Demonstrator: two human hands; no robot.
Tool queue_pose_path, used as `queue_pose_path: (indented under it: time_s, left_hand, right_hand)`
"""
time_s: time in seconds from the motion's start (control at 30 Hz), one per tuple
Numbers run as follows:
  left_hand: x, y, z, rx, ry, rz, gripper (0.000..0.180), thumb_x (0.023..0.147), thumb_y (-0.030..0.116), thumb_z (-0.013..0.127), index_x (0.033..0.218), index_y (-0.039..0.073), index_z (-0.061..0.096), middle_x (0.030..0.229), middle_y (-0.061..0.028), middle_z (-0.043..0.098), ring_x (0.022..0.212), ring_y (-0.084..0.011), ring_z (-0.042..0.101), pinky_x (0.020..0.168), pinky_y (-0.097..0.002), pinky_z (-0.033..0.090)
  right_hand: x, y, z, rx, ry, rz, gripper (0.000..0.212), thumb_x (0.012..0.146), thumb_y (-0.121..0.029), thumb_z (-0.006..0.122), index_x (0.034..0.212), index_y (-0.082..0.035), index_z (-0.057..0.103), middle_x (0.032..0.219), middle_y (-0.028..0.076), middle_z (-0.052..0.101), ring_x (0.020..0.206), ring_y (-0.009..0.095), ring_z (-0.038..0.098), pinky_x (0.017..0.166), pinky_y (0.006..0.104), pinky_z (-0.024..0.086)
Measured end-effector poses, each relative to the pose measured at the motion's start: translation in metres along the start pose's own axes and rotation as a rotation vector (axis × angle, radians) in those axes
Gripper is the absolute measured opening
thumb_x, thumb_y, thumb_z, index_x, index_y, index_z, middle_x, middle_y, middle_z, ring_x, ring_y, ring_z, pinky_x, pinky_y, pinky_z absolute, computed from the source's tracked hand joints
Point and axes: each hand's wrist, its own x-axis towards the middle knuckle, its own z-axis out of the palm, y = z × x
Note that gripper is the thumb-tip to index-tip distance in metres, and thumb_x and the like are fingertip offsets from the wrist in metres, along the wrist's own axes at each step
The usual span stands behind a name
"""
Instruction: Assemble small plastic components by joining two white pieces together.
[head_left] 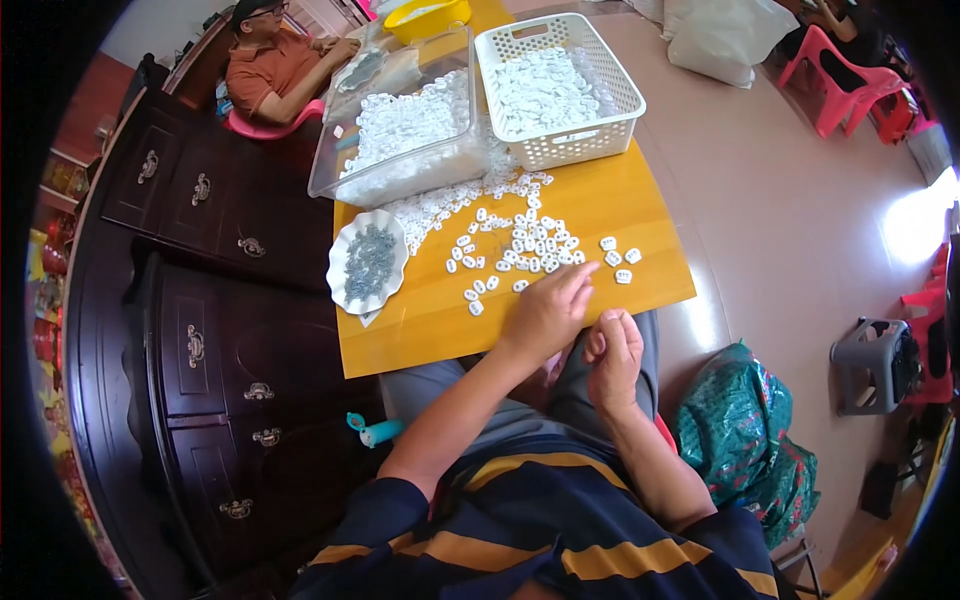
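My left hand (550, 312) reaches over the front of the table, its fingers stretched out at the near edge of a loose pile of small white plastic pieces (545, 240) with dark marks. I see nothing held in it. Beside it, just past the table's front edge, my right hand (614, 362) is closed, thumb against curled fingers; whatever lies inside is hidden. Several more white pieces (623, 276) sit apart to the right of the pile. On the left, a scalloped white dish (338, 262) holds small dark metal parts (370, 262), too small to name.
A clear plastic bin (400, 165) and a white perforated basket (575, 147), both full of white pieces, stand at the table's far side. Dark drawers (230, 290) line the left. A green bag (735, 430) rests on the floor at right. Another person (275, 70) sits far left.
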Motion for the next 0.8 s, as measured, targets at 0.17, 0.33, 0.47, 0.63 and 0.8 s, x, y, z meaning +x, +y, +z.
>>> queue_pose_path:
  time_s: [0.17, 0.33, 0.47, 0.63, 0.8]
  left_hand:
    - [-0.037, -0.017, -0.052, 0.02, 0.098, -0.171, 0.023, 0.09, 0.004, 0.07, 0.113, 0.004, 0.072, 0.099, -0.0154, 0.072, 0.085, -0.0345, 0.071, 0.074, -0.0409, 0.057]
    - [-0.064, -0.035, -0.09, 0.16, 0.172, -0.242, 0.028, 0.085, 0.003, 0.076, 0.113, 0.005, 0.072, 0.101, -0.01, 0.07, 0.067, -0.0208, 0.069, 0.061, -0.0323, 0.054]
    - [-0.077, -0.05, -0.093, 0.21, 0.133, -0.274, 0.028, 0.085, 0.006, 0.077, 0.113, 0.007, 0.073, 0.101, -0.01, 0.07, 0.072, -0.0246, 0.069, 0.065, -0.0351, 0.055]
    - [-0.078, -0.06, -0.088, 0.247, 0.157, -0.196, 0.023, 0.086, 0.008, 0.078, 0.108, 0.008, 0.074, 0.102, -0.0095, 0.07, 0.083, -0.0292, 0.071, 0.071, -0.0387, 0.057]
    - [-0.072, -0.056, -0.087, 0.379, 0.15, -0.09, 0.015, 0.089, 0.01, 0.075, 0.104, 0.006, 0.074, 0.098, -0.0098, 0.071, 0.087, -0.0322, 0.071, 0.073, -0.0391, 0.057]
  right_hand:
    - [0.001, 0.002, 0.0, -0.005, -0.038, 0.036, 0.023, 0.107, -0.022, 0.055, 0.088, -0.01, 0.054, 0.068, -0.002, 0.048, 0.057, 0.008, 0.042, 0.053, 0.0235, 0.036]
    - [-0.002, 0.005, 0.001, -0.017, -0.11, 0.107, 0.024, 0.108, -0.024, 0.056, 0.088, -0.01, 0.055, 0.069, -0.002, 0.049, 0.059, 0.007, 0.045, 0.055, 0.0227, 0.038]
    - [-0.005, 0.003, 0.004, -0.046, -0.133, 0.141, 0.024, 0.108, -0.023, 0.056, 0.088, -0.01, 0.056, 0.069, -0.003, 0.049, 0.06, 0.007, 0.046, 0.057, 0.0223, 0.039]
    - [-0.005, 0.003, 0.004, -0.085, -0.143, 0.151, 0.024, 0.108, -0.023, 0.056, 0.087, -0.01, 0.056, 0.07, -0.003, 0.05, 0.061, 0.007, 0.046, 0.058, 0.0219, 0.039]
    - [-0.006, 0.005, 0.003, -0.098, -0.156, 0.176, 0.024, 0.108, -0.024, 0.056, 0.087, -0.01, 0.056, 0.07, -0.003, 0.05, 0.061, 0.007, 0.046, 0.058, 0.022, 0.04]
